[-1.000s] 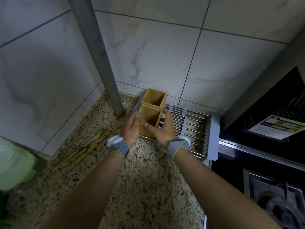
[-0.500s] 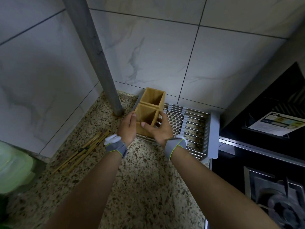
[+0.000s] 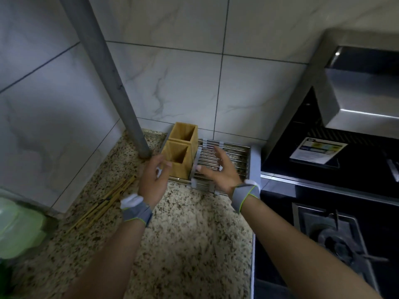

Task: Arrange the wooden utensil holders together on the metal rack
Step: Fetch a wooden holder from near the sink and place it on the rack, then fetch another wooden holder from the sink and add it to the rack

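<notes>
Two square wooden utensil holders stand upright and touching at the left end of the metal rack point(image 3: 235, 156). The near holder point(image 3: 177, 160) sits in front of the far holder point(image 3: 184, 132), which is by the tiled wall. My left hand point(image 3: 153, 178) hovers just left of the near holder, fingers apart, holding nothing. My right hand point(image 3: 218, 171) is spread open over the rack's bars, to the right of the near holder and clear of it.
A grey pipe point(image 3: 112, 80) rises from the speckled counter point(image 3: 190, 229) just left of the rack. Bamboo sticks point(image 3: 103, 203) lie at the left. A green object point(image 3: 17, 229) is at far left. A black stove point(image 3: 336, 234) and range hood point(image 3: 358, 91) fill the right.
Both hands have let go of the near holder and drawn back, fingers spread. The holder now stands on the rack against the far one. The view has tilted up.
</notes>
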Tool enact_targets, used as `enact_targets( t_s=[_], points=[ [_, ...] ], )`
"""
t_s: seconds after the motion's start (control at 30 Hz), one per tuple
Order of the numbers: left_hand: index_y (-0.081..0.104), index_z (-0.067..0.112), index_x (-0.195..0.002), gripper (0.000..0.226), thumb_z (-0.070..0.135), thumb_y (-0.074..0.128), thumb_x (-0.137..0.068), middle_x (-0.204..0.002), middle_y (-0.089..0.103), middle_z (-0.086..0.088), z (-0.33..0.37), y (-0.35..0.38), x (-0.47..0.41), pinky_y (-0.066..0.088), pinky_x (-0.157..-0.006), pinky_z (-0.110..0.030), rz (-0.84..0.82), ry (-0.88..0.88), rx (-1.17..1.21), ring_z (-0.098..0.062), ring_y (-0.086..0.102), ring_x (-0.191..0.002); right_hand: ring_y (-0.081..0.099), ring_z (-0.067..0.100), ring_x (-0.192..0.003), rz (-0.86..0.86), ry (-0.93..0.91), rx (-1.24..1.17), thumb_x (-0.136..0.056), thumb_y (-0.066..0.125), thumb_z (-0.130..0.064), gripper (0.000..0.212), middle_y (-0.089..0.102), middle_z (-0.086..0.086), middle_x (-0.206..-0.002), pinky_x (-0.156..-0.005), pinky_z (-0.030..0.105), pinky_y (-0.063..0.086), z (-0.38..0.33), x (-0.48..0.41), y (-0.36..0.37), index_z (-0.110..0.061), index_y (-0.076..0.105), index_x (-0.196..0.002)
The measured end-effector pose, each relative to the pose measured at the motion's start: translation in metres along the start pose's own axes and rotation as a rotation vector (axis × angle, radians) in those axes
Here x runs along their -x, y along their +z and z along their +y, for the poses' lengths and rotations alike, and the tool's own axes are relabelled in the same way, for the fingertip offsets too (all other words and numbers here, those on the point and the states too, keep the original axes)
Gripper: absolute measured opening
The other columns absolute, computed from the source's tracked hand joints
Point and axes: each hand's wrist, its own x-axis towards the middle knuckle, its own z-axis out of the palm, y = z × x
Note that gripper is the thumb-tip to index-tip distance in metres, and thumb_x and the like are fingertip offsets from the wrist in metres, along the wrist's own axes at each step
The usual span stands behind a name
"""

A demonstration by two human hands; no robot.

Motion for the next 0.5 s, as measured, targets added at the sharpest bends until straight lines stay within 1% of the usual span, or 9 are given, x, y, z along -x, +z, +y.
enact_targets(
  t_s=[0.07,0.1,0.13,0.2,0.23,0.3,0.33,0.43,0.5],
  points=[
    [0.05,0.022,-0.146,0.047,0.033,0.059,-0.101,-0.152,0.05,-0.005,0.015,0.004,0.015,0.041,-0.104,-0.038,-0.04,0.05,-0.032,-0.028,0.046,-0.14,0.037,0.01,-0.137,0.017,-0.018,-0.014,-0.076,0.087,-0.039,0.096,0.042,-0.004,-0.154,-0.117,0.041,0.039,-0.003,0.017,-0.024,-0.03,0.034,-0.155],
    [0.05,0.023,-0.145,0.049,0.033,0.062,-0.099,-0.152,0.049,-0.003,0.023,0.008,0.023,0.041,-0.102,-0.034,-0.053,0.077,-0.054,-0.026,0.046,-0.139,0.036,0.007,-0.134,0.016,-0.017,-0.007,-0.076,0.087,-0.037,0.095,0.043,-0.005,-0.152,-0.115,0.039,0.04,-0.003,0.026,-0.035,-0.03,0.034,-0.155],
    [0.049,0.024,-0.145,0.051,0.033,0.066,-0.097,-0.151,0.049,0.001,0.024,0.008,0.025,0.04,-0.1,-0.027,-0.06,0.102,-0.066,-0.021,0.046,-0.137,0.035,0.006,-0.135,0.005,-0.015,0.011,-0.074,0.088,-0.04,0.098,0.043,-0.004,-0.153,-0.115,0.038,0.04,-0.004,0.028,-0.039,-0.031,0.034,-0.155],
    [0.049,0.025,-0.145,0.056,0.033,0.07,-0.094,-0.146,0.049,0.008,0.035,0.017,0.04,0.039,-0.094,-0.008,-0.122,0.16,-0.066,-0.011,0.047,-0.128,0.04,0.013,-0.142,0.025,-0.018,0.025,-0.064,0.089,-0.052,0.102,0.046,-0.002,-0.155,-0.116,0.041,0.041,-0.001,0.044,-0.058,-0.036,0.037,-0.151],
    [0.048,0.026,-0.145,0.058,0.035,0.072,-0.093,-0.147,0.048,0.01,0.038,0.021,0.047,0.039,-0.095,-0.008,-0.169,0.181,-0.064,-0.01,0.046,-0.128,0.042,0.016,-0.143,0.035,-0.023,0.023,-0.063,0.088,-0.052,0.101,0.047,0.0,-0.154,-0.115,0.041,0.042,0.002,0.051,-0.067,-0.037,0.039,-0.149],
    [0.046,0.033,-0.145,0.063,0.044,0.074,-0.09,-0.153,0.045,0.01,0.039,0.03,0.054,0.04,-0.108,-0.029,-0.26,0.218,-0.071,-0.014,0.043,-0.139,0.041,0.015,-0.142,0.026,-0.03,0.046,-0.073,0.088,-0.04,0.095,0.044,-0.001,-0.157,-0.11,0.033,0.041,0.003,0.064,-0.083,-0.033,0.038,-0.153],
    [0.046,0.035,-0.144,0.065,0.049,0.074,-0.087,-0.153,0.045,0.011,0.042,0.037,0.058,0.039,-0.109,-0.035,-0.301,0.236,-0.074,-0.014,0.041,-0.141,0.038,0.015,-0.144,0.032,-0.032,0.067,-0.077,0.087,-0.036,0.095,0.042,-0.003,-0.159,-0.109,0.032,0.039,0.005,0.072,-0.094,-0.032,0.035,-0.155],
    [0.049,0.033,-0.142,0.068,0.051,0.074,-0.081,-0.146,0.049,0.014,0.053,0.065,0.07,0.038,-0.109,-0.033,-0.375,0.285,-0.063,-0.004,0.042,-0.135,0.033,0.016,-0.149,0.077,-0.04,0.147,-0.075,0.087,-0.042,0.102,0.038,-0.004,-0.162,-0.116,0.037,0.036,0.016,0.098,-0.127,-0.031,0.029,-0.158],
    [0.049,0.036,-0.139,0.066,0.049,0.078,-0.081,-0.141,0.052,0.015,0.061,0.085,0.08,0.039,-0.109,-0.032,-0.417,0.326,-0.051,-0.002,0.047,-0.131,0.036,0.013,-0.148,0.135,-0.029,0.195,-0.069,0.087,-0.05,0.107,0.04,-0.003,-0.16,-0.119,0.035,0.034,0.023,0.12,-0.149,-0.031,0.03,-0.157]
  ],
)
